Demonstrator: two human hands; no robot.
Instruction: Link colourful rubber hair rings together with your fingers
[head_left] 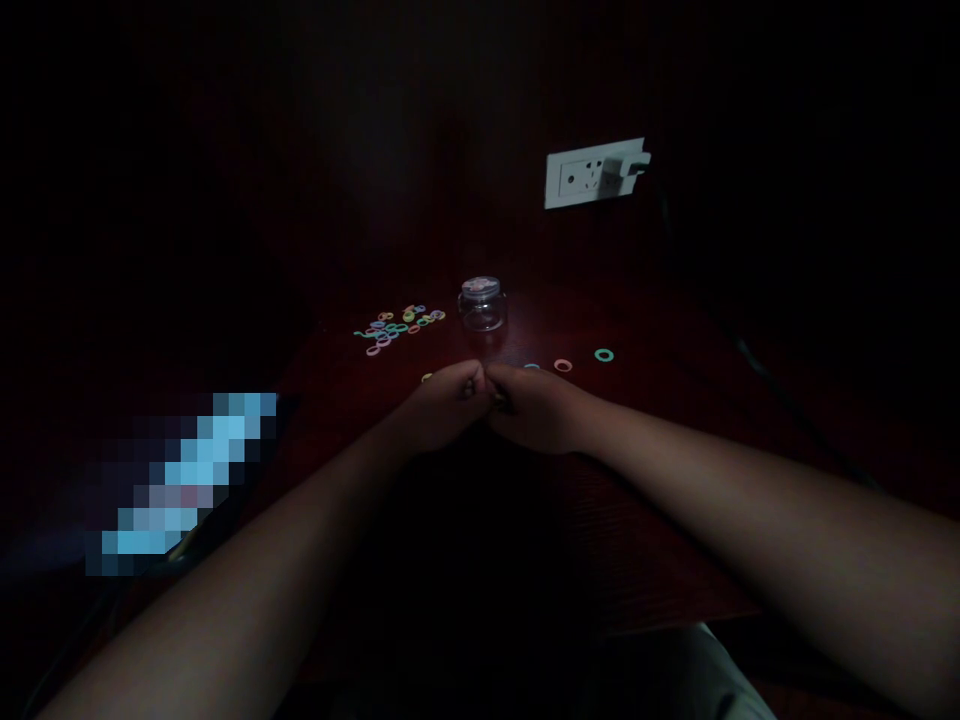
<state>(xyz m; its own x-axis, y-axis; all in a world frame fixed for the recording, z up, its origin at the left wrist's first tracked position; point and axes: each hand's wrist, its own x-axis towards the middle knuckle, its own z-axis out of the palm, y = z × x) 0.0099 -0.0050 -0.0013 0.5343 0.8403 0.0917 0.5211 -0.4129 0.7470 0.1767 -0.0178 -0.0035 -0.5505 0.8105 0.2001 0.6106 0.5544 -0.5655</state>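
Note:
My left hand [448,403] and my right hand [534,408] meet over the dark red table, fingertips together and fingers curled closed. A small pale or yellowish bit shows between them, but the fingers hide what it is. Just beyond the hands lie a green ring-shaped band [604,355], a pink band [563,366], a partly covered blue band [532,367] and a yellow band [427,378]. Farther back stands a clear lidded jar [482,305]. To its left is a loose spread of several coloured bands [396,328], which look like small hair ties.
A white wall socket [596,174] with a plug in it is at the back right. At the left, a bright pixelated screen-like object [202,475] lies near the table edge. A thin cable [795,405] runs along the right side. The surroundings are very dark.

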